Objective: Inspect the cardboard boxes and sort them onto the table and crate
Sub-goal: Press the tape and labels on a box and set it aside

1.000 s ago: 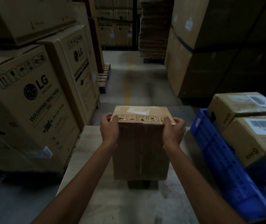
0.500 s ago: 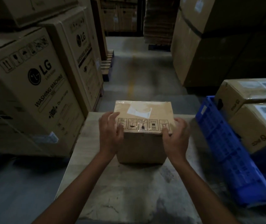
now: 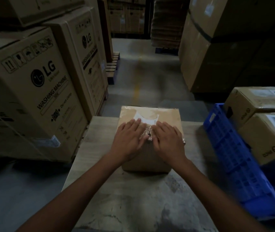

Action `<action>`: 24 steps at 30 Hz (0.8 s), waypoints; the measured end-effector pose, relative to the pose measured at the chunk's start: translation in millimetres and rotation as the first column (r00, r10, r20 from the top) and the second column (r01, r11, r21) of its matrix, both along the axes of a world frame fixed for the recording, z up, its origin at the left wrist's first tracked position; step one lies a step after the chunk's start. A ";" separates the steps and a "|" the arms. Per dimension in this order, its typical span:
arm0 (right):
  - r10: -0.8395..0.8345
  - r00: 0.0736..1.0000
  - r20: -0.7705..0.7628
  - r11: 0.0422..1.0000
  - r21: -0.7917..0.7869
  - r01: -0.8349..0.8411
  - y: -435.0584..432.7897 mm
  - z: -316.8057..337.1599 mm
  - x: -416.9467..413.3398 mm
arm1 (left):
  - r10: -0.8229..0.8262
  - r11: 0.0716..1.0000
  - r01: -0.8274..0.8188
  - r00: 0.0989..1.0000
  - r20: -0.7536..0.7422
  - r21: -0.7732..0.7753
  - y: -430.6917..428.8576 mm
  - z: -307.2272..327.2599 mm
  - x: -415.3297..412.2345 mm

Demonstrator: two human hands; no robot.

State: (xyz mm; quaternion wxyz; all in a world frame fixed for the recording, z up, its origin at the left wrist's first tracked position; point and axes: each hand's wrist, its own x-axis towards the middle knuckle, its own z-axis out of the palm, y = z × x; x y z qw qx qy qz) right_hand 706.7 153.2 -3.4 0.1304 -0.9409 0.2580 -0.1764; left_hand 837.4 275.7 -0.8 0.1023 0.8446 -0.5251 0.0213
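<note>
Centrally, a small cardboard box (image 3: 151,124) sits on a worn wooden counter (image 3: 133,198) in a dim warehouse aisle. Both bare hands lie flat on its near top edge, fingers spread and open, gripping nothing: the left hand (image 3: 128,141) and right hand (image 3: 168,141) are side by side, nearly touching. Between them a row of printed handling symbols shows under clear tape. Farther back on the lid is a torn white label (image 3: 146,117); its writing is too small to read. Left of the counter stand tall cartons (image 3: 33,91) printed "LG" and "WASHING MACHINE", with handling pictograms along the top. Right of the counter, a blue plastic crate (image 3: 233,158) holds two cardboard boxes (image 3: 267,128) with white barcode labels on top and a small printed logo I cannot read
</note>
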 end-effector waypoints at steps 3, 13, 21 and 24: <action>0.054 0.994 -0.094 0.995 -0.074 -0.061 -8.1 14.9 -3.0 | -0.072 0.997 0.072 0.997 0.027 0.009 -6.2 16.8 10.7; 0.025 0.949 -0.314 0.999 -0.036 -0.038 -43.6 17.0 11.2 | -0.035 0.991 0.038 0.999 -0.025 0.128 -25.9 13.0 34.4; 0.018 0.958 -0.286 0.998 -0.049 -0.033 -52.7 24.0 17.8 | -0.114 0.991 0.109 0.991 0.067 0.072 -33.2 23.2 55.7; -0.009 0.967 -0.254 1.000 -0.007 0.007 -66.2 32.4 34.3 | -0.052 0.998 0.053 0.997 -0.051 0.031 -43.2 24.7 58.9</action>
